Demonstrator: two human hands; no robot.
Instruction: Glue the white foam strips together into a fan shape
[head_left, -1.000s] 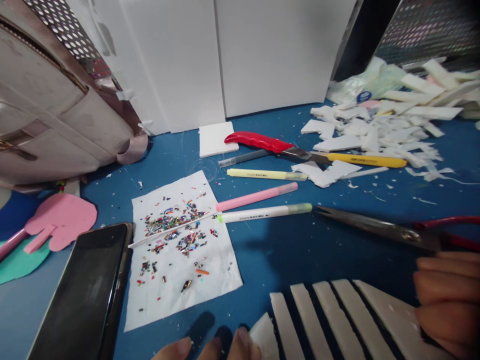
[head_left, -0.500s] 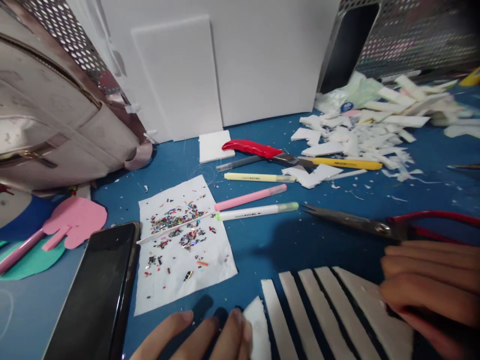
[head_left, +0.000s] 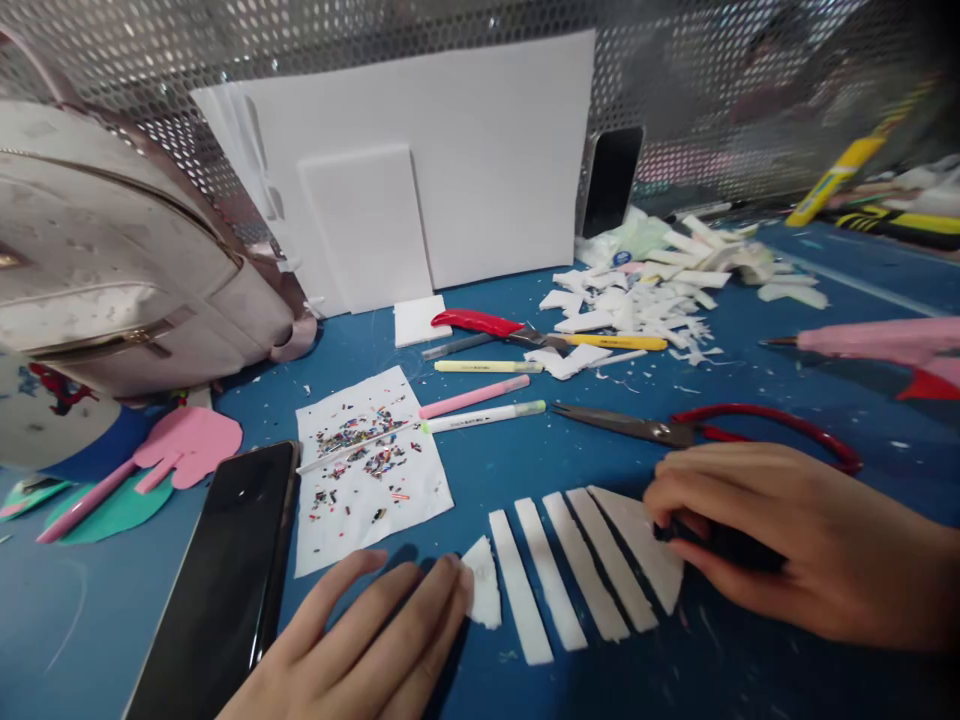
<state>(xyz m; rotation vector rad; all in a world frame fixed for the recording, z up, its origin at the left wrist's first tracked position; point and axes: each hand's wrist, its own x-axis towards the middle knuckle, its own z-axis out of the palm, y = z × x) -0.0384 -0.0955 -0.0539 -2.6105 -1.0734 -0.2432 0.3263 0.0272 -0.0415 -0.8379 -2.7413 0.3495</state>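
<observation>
Cut white foam strips (head_left: 515, 588) lie side by side on the blue table, with narrow gaps between them. At their left end is a small foam end piece (head_left: 482, 585); my left hand (head_left: 367, 640) rests flat with its fingertips against it. A wider foam end piece (head_left: 634, 535) closes the row at the right. My right hand (head_left: 802, 550) is beside that piece, fingers curled round toward the thumb. Something dark shows between them, and I cannot tell whether it is an object or shadow. Behind this hand lie scissors (head_left: 675, 430) with red handles.
A paper (head_left: 420, 540) with small coloured bits lies left of centre, by a phone (head_left: 225, 570). Markers (head_left: 487, 417), red-handled pliers (head_left: 480, 321) and foam scraps (head_left: 645, 300) lie behind. A pink glue gun (head_left: 885, 340) is at right, a backpack (head_left: 120, 270) at left.
The view has tilted up and shifted right, so the whole foam row and the glue gun now show. Both hands stay at the ends of the row.
</observation>
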